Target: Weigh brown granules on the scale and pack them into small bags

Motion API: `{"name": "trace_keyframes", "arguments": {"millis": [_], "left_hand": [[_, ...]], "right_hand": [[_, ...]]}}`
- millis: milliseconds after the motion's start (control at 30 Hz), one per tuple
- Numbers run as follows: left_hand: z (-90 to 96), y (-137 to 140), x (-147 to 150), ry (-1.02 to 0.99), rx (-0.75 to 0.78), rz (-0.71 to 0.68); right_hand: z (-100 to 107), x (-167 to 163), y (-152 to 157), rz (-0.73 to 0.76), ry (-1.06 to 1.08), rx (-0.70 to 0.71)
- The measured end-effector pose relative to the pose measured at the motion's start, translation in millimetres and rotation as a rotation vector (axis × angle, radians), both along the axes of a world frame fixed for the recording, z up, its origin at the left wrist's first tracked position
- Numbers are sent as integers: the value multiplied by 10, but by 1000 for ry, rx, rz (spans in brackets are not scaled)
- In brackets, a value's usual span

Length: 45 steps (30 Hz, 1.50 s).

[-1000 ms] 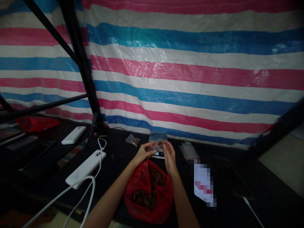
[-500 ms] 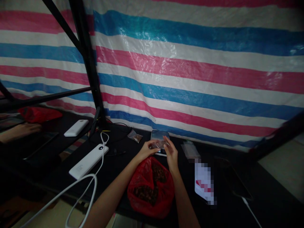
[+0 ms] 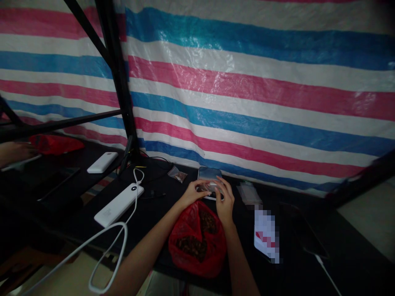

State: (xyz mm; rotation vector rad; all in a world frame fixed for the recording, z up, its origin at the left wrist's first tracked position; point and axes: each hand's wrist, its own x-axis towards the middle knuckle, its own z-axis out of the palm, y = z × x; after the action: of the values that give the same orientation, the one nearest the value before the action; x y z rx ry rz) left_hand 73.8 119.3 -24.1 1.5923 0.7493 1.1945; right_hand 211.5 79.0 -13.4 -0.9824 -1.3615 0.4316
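Between my hands is a small clear plastic bag (image 3: 211, 187), held over a flat device (image 3: 210, 173) with a shiny top and pale rim. My left hand (image 3: 191, 194) pinches the bag's left side, thumb and fingers closed on it. On its other side, my right hand (image 3: 226, 200) grips the bag with curved fingers. Whether anything is inside is too dim to tell. Below my wrists, between my forearms, sits an open red plastic bag (image 3: 212, 260) full of small brown dried pieces (image 3: 191, 246).
A small filled clear bag (image 3: 178, 175) lies left of the device; a stack of clear bags (image 3: 249, 194) lies right. Nearby are a lit phone (image 3: 266, 236), a dark phone (image 3: 304, 232) and a cabled white power bank (image 3: 115, 207). A co-worker's hand (image 3: 17, 153) is far left.
My right hand's fingers have shifted and curled around the bag's edge. The co-worker's hand has moved, with a pale strip now beneath it. The view has shifted slightly.
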Motion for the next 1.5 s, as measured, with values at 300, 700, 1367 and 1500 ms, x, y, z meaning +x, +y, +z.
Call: {"name": "trace_keyframes", "arguments": {"millis": [300, 700, 1367, 1500], "left_hand": [[136, 334, 6, 24, 137, 215], [153, 991, 558, 779, 479, 66], [-253, -1192, -1010, 594, 85, 262], [-350, -1148, -964, 307, -114, 412]], "right_hand": [[-296, 282, 292, 72, 848, -96], [-494, 343, 492, 151, 950, -211], [-220, 194, 167, 208, 594, -295], [-40, 82, -176, 271, 348, -298]]}}
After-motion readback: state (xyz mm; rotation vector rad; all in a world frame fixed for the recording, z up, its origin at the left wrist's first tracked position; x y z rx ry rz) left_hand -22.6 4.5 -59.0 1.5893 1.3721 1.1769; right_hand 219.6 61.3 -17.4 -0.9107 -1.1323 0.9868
